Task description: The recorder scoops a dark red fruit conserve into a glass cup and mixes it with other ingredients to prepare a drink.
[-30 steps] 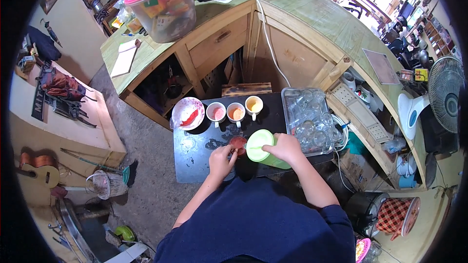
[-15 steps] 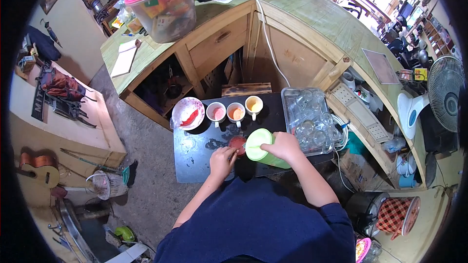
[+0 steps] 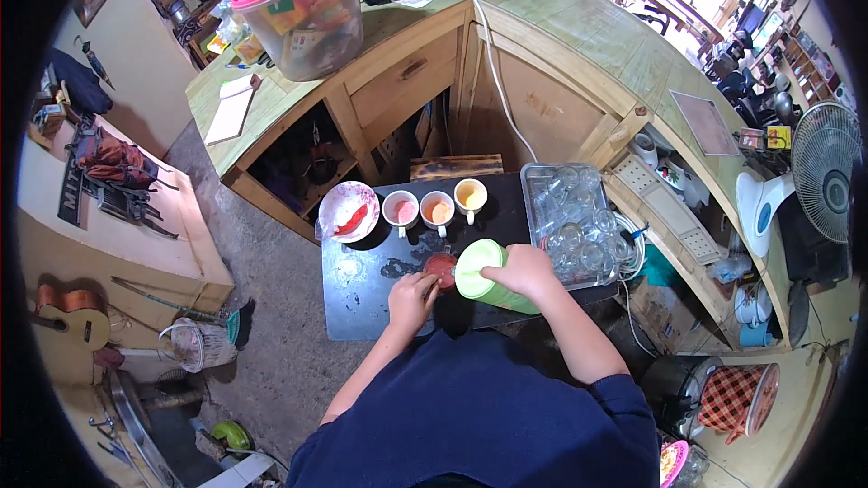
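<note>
My right hand (image 3: pixel 527 273) grips a light green lidded pitcher (image 3: pixel 477 269), which is tilted to the left over the dark table. Its spout end is beside a small glass (image 3: pixel 441 264) with red contents. My left hand (image 3: pixel 415 298) has its fingers closed at the near side of that glass. Beyond my hands stand a white cup with pink contents (image 3: pixel 400 208), a white cup with orange contents (image 3: pixel 437 210) and a white cup with yellow contents (image 3: pixel 470 195). To their left is a patterned bowl (image 3: pixel 333 192) with a red spoon (image 3: pixel 353 220) in it.
A clear tray (image 3: pixel 528 190) of several glasses fills the table's right side. Wet spots mark the black tabletop (image 3: pixel 353 307). A wooden counter (image 3: pixel 579 27) curves around beyond, bearing a pink-rimmed clear bin (image 3: pixel 312 36) and a white fan (image 3: pixel 764 194). A white cord (image 3: pixel 506 95) hangs down it.
Almost nothing differs. Both hands, the glass and the tilted pitcher keep nearly the same places.
</note>
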`<state>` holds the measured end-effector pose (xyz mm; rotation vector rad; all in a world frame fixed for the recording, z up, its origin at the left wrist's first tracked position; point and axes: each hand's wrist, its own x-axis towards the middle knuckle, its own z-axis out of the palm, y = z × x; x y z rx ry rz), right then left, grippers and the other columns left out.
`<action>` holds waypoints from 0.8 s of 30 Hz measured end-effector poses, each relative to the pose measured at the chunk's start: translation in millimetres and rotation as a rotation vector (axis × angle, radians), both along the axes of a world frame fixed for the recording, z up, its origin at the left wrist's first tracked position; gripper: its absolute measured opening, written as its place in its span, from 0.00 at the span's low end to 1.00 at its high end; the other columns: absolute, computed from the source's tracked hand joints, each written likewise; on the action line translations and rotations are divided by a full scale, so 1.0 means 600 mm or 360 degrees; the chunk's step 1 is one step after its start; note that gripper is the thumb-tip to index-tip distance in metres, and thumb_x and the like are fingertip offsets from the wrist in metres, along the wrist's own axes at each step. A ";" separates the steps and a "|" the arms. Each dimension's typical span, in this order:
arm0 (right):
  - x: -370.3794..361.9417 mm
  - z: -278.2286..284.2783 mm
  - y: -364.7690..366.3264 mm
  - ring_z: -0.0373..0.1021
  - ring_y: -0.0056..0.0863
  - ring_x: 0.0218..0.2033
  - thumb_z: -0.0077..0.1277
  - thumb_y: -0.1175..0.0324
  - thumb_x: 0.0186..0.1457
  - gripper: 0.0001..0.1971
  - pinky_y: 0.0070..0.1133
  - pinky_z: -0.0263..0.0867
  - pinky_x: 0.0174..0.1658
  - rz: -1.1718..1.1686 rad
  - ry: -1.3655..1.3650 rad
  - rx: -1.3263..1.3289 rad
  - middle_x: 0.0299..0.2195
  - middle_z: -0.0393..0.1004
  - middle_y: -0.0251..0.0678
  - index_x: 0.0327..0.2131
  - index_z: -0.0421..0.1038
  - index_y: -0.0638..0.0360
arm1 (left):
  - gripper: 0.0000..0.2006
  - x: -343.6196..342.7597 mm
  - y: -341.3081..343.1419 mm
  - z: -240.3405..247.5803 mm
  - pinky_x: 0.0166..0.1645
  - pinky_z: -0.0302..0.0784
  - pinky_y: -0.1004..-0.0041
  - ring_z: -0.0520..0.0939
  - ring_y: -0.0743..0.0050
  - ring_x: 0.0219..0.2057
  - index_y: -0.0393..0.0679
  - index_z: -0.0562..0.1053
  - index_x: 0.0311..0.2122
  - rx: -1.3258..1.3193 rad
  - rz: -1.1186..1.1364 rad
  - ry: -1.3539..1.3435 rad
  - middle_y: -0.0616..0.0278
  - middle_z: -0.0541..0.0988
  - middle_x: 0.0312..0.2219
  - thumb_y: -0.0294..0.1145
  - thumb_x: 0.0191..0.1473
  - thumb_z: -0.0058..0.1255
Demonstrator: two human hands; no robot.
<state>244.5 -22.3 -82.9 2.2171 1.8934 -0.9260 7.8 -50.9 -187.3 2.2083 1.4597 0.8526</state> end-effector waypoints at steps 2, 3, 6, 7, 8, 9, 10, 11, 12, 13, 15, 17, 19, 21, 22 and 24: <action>0.000 0.002 0.000 0.77 0.46 0.36 0.56 0.39 0.40 0.34 0.33 0.72 0.41 0.0002 -0.0016 -0.0002 0.32 0.79 0.52 0.33 0.78 0.67 | 0.07 0.001 0.000 0.000 0.35 0.75 0.63 0.79 0.57 0.30 0.42 0.80 0.33 0.0010 -0.0002 -0.0013 0.58 0.81 0.29 0.33 0.50 0.58; -0.001 0.003 0.001 0.77 0.46 0.36 0.56 0.39 0.40 0.34 0.33 0.72 0.41 0.0004 -0.0016 -0.0002 0.32 0.79 0.52 0.33 0.78 0.67 | 0.07 0.000 0.000 0.000 0.36 0.75 0.63 0.79 0.57 0.30 0.42 0.80 0.33 0.0019 0.0001 -0.0023 0.58 0.81 0.29 0.33 0.50 0.57; -0.002 0.006 0.002 0.77 0.46 0.36 0.56 0.39 0.40 0.33 0.33 0.72 0.41 0.0003 -0.0012 -0.0017 0.33 0.79 0.52 0.33 0.79 0.67 | 0.07 0.000 0.000 0.002 0.36 0.75 0.63 0.79 0.57 0.30 0.42 0.80 0.33 0.0021 0.0006 -0.0045 0.58 0.81 0.29 0.33 0.50 0.58; -0.002 0.007 0.002 0.77 0.46 0.36 0.56 0.39 0.39 0.33 0.33 0.72 0.41 -0.0001 -0.0019 -0.0021 0.33 0.79 0.52 0.33 0.79 0.66 | 0.07 0.000 -0.001 0.003 0.36 0.75 0.63 0.79 0.57 0.30 0.42 0.80 0.33 0.0021 0.0005 -0.0046 0.58 0.81 0.29 0.33 0.50 0.58; -0.002 0.009 0.002 0.77 0.46 0.37 0.56 0.40 0.39 0.33 0.33 0.72 0.41 -0.0004 -0.0025 -0.0024 0.33 0.79 0.52 0.34 0.79 0.66 | 0.07 0.000 -0.001 0.004 0.36 0.74 0.63 0.79 0.57 0.30 0.42 0.80 0.33 0.0025 0.0004 -0.0042 0.58 0.81 0.29 0.33 0.50 0.58; -0.003 0.011 0.003 0.77 0.46 0.37 0.56 0.40 0.39 0.33 0.33 0.72 0.41 -0.0004 -0.0026 -0.0024 0.33 0.79 0.52 0.34 0.79 0.66 | 0.07 -0.001 -0.001 0.005 0.36 0.74 0.63 0.79 0.57 0.30 0.42 0.80 0.33 0.0029 0.0006 -0.0038 0.58 0.81 0.29 0.33 0.50 0.58; -0.005 0.013 0.004 0.77 0.46 0.37 0.56 0.40 0.39 0.33 0.33 0.72 0.42 -0.0008 -0.0031 -0.0043 0.33 0.79 0.52 0.33 0.79 0.66 | 0.07 -0.001 -0.001 0.006 0.36 0.74 0.63 0.79 0.57 0.30 0.42 0.80 0.33 0.0030 0.0006 -0.0038 0.58 0.81 0.29 0.33 0.50 0.58; -0.006 0.015 0.005 0.77 0.46 0.37 0.56 0.40 0.39 0.33 0.33 0.72 0.42 -0.0012 -0.0037 -0.0061 0.33 0.79 0.52 0.33 0.79 0.67 | 0.07 -0.001 -0.001 0.007 0.36 0.74 0.63 0.79 0.58 0.30 0.42 0.80 0.32 0.0019 0.0004 -0.0027 0.58 0.81 0.29 0.33 0.50 0.58; -0.006 0.017 0.005 0.77 0.46 0.37 0.56 0.40 0.39 0.33 0.33 0.72 0.42 -0.0013 -0.0038 -0.0061 0.33 0.79 0.52 0.33 0.79 0.67 | 0.07 0.000 -0.001 0.008 0.36 0.74 0.63 0.79 0.58 0.30 0.42 0.80 0.32 0.0009 0.0000 -0.0017 0.58 0.81 0.29 0.33 0.49 0.58; -0.006 0.018 0.006 0.77 0.46 0.37 0.56 0.40 0.39 0.33 0.33 0.72 0.42 -0.0006 -0.0036 -0.0070 0.33 0.79 0.52 0.33 0.79 0.67 | 0.07 0.000 -0.001 0.008 0.36 0.74 0.63 0.79 0.58 0.30 0.42 0.80 0.32 0.0010 -0.0002 -0.0018 0.58 0.81 0.29 0.33 0.49 0.58; -0.007 0.018 0.007 0.77 0.45 0.37 0.56 0.40 0.39 0.33 0.33 0.72 0.42 0.0002 -0.0035 -0.0079 0.33 0.79 0.52 0.33 0.79 0.67 | 0.07 -0.001 -0.001 0.008 0.36 0.74 0.63 0.79 0.58 0.30 0.42 0.80 0.32 0.0019 -0.0002 -0.0010 0.59 0.81 0.29 0.33 0.49 0.58; -0.008 0.017 0.008 0.77 0.45 0.37 0.56 0.40 0.39 0.33 0.33 0.72 0.42 0.0009 -0.0047 -0.0104 0.33 0.79 0.51 0.33 0.79 0.67 | 0.07 -0.001 0.000 0.004 0.35 0.74 0.63 0.79 0.58 0.30 0.43 0.80 0.32 0.0023 -0.0002 -0.0017 0.59 0.81 0.29 0.32 0.49 0.58; -0.009 0.021 0.009 0.77 0.45 0.37 0.56 0.40 0.39 0.33 0.33 0.72 0.42 0.0016 -0.0053 -0.0108 0.33 0.79 0.51 0.33 0.79 0.67 | 0.07 -0.001 0.000 0.005 0.35 0.74 0.63 0.79 0.58 0.30 0.43 0.80 0.32 0.0025 -0.0002 -0.0024 0.59 0.80 0.29 0.32 0.49 0.58; -0.011 0.026 0.010 0.77 0.45 0.37 0.56 0.40 0.39 0.33 0.33 0.72 0.42 0.0023 -0.0058 -0.0111 0.33 0.79 0.51 0.33 0.79 0.67 | 0.06 0.000 -0.001 0.007 0.35 0.74 0.63 0.79 0.58 0.30 0.43 0.80 0.32 0.0041 -0.0003 -0.0034 0.59 0.80 0.29 0.32 0.48 0.59; -0.012 0.029 0.011 0.77 0.45 0.37 0.56 0.40 0.39 0.33 0.33 0.72 0.42 0.0033 -0.0061 -0.0108 0.33 0.79 0.52 0.33 0.78 0.67 | 0.06 -0.001 -0.001 0.006 0.35 0.74 0.63 0.79 0.58 0.30 0.43 0.80 0.32 0.0041 -0.0003 -0.0035 0.59 0.80 0.29 0.32 0.48 0.59; -0.014 0.030 0.012 0.77 0.45 0.37 0.56 0.40 0.39 0.33 0.33 0.72 0.43 0.0041 -0.0065 -0.0104 0.33 0.79 0.52 0.33 0.78 0.67 | 0.06 -0.001 -0.001 0.005 0.35 0.74 0.63 0.79 0.58 0.30 0.43 0.80 0.32 0.0039 0.0005 -0.0038 0.59 0.80 0.29 0.32 0.49 0.59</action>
